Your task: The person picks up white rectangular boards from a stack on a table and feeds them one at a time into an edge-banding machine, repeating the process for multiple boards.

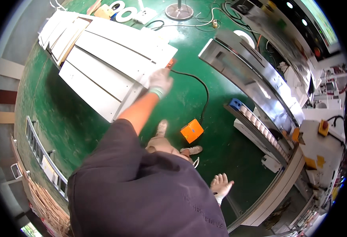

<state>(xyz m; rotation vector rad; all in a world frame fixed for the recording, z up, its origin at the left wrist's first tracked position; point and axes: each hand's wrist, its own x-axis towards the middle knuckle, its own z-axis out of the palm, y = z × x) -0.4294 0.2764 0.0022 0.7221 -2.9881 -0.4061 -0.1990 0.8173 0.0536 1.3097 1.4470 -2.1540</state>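
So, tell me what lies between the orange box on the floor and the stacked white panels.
Head view: a black cable runs across the green floor between the orange box and white panels.

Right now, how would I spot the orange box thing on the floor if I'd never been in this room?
Start at the green floor and find the stack of long white panels that the left hand touches. A black cable runs from there toward the person's shoes. By the shoes lies the orange box, the only flat, bright orange square on the bare floor.
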